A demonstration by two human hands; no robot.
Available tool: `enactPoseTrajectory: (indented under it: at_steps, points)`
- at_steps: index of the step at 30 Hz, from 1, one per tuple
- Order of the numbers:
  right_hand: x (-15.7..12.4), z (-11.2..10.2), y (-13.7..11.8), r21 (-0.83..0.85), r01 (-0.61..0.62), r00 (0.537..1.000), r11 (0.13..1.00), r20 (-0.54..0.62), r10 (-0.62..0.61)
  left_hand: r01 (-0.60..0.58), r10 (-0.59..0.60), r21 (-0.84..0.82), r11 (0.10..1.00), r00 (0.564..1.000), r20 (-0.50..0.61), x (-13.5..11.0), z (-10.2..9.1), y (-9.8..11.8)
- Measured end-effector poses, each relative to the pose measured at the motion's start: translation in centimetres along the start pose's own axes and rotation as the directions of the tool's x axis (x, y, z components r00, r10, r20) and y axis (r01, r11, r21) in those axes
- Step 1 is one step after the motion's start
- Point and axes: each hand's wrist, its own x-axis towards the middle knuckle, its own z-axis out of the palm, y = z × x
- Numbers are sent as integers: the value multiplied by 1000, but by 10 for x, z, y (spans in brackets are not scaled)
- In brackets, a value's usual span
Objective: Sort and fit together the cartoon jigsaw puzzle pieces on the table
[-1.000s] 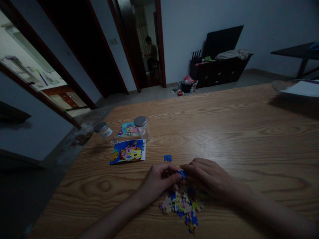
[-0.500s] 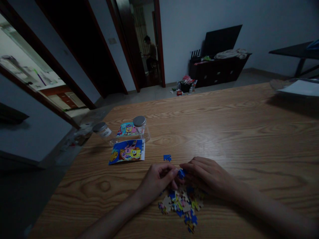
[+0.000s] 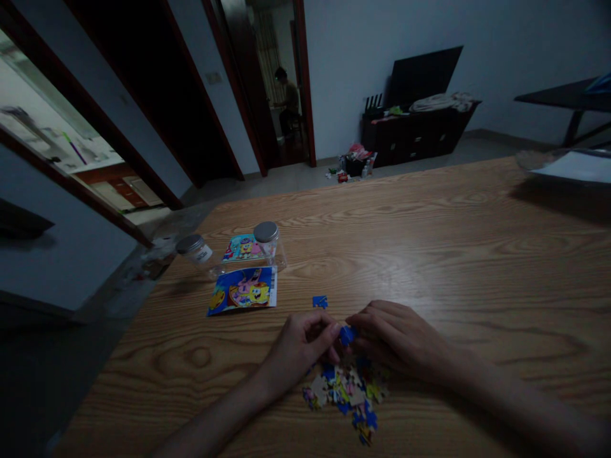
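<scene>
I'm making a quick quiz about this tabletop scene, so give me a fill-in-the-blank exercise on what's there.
The left hand and right hand pinch a small ____ puzzle piece between them.
The heap of loose pieces lies on a table made of ____.
The picture card below the glass jar shows the yellow cartoon character ____.

Missing words: blue; wood; SpongeBob.

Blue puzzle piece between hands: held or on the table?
Held, it seems: the blue puzzle piece sits at the fingertips of the left hand and right hand, above the pile of pieces.
</scene>
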Motion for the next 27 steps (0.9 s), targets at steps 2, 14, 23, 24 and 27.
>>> enactPoseTrajectory:
  at_steps: [2, 14, 23, 24, 27]
  points:
    - [-1, -1, 0, 10, -13, 1000, 1000, 21, 13, -5, 5, 12, 1000, 1000, 2, 0, 0, 0]
    - [-5, 1, 0, 25, 27, 1000, 999, -2, -27, -5, 5, 54, 999, 1000, 5, 0, 1, -5]
    - [-1, -1, -4, 1, 42, 999, 999, -19, -42, -15, 15, -3, 1000, 999, 45, -3, 3, -3]
    - [-1, -2, -5, 5, 34, 999, 999, -12, -34, -19, 20, -10, 1000, 999, 50, -3, 2, -2]
    - [0, -3, -5, 18, 4, 1000, 1000, 13, -4, -36, 37, -8, 999, 998, 48, -3, 2, -1]
